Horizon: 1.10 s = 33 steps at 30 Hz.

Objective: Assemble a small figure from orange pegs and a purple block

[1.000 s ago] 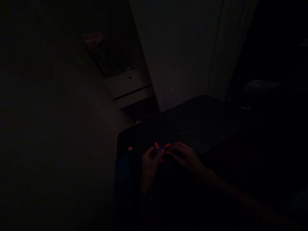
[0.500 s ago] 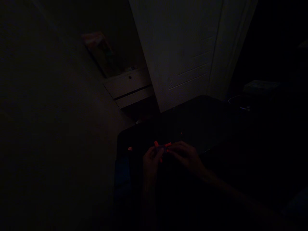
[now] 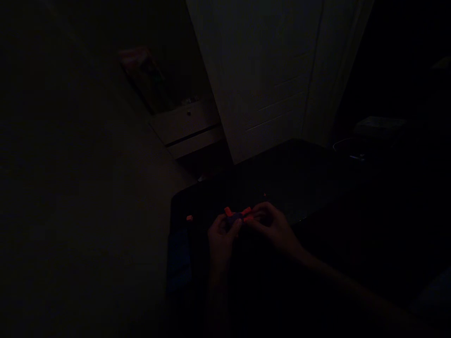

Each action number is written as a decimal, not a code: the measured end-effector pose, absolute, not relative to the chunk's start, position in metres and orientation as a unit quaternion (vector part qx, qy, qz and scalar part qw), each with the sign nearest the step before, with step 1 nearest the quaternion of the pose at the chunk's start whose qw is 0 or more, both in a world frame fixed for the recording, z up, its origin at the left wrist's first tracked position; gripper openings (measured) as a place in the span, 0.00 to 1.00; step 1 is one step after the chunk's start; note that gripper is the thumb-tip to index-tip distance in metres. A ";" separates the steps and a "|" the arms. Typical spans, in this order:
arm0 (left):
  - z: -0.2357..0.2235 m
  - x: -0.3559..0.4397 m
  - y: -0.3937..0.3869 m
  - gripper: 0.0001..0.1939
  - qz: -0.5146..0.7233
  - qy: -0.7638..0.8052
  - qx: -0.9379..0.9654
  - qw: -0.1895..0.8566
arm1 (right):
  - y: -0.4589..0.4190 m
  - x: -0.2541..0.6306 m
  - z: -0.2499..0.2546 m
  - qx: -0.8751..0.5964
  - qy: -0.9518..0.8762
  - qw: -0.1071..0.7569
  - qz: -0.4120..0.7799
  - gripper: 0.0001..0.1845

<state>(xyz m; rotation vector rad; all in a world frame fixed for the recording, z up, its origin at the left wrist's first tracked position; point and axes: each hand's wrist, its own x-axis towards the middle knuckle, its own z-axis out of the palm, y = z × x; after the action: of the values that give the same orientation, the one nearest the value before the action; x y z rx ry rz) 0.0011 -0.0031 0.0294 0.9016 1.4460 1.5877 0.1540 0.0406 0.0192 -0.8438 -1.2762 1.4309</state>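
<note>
Dimly, a dark table (image 3: 296, 171) is shown. Over it, by the right hand (image 3: 280, 231) and left hand (image 3: 220, 238), fingers nearly closed, an orange-and-purple piece (image 3: 234, 218) is pinched. Near the table's left edge, an orange block (image 3: 189, 218) is seen.

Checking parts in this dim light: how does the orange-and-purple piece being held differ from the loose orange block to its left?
The orange-and-purple piece is held, while the loose orange block lies on the dark table. The piece has spread prongs; the block looks compact. The piece appears larger than the block. The piece has a purple middle; no purple shows on the block. Both show reddish orange.
</note>
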 end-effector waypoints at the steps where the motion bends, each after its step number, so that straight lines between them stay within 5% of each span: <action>1: 0.029 0.002 -0.003 0.19 0.631 0.566 0.353 0.396 | 0.040 0.154 0.020 -0.346 -0.515 0.505 0.600 0.27; 6: 0.027 0.003 -0.004 0.20 0.643 0.565 0.342 0.387 | 0.037 0.153 0.022 -0.334 -0.485 0.514 0.624 0.34; 20: 0.031 0.007 -0.004 0.19 0.646 0.555 0.358 0.383 | 0.036 0.152 0.019 -0.350 -0.480 0.522 0.612 0.31; 33: 0.022 0.007 -0.004 0.18 0.650 0.547 0.350 0.395 | 0.046 0.163 0.023 -0.350 -0.567 0.465 0.584 0.16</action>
<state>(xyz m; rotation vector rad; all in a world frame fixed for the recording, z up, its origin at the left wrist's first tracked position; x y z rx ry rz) 0.0067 -0.0037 0.0217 0.8877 1.3866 1.6474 0.1626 0.0456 0.0232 -0.8585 -1.3916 1.4340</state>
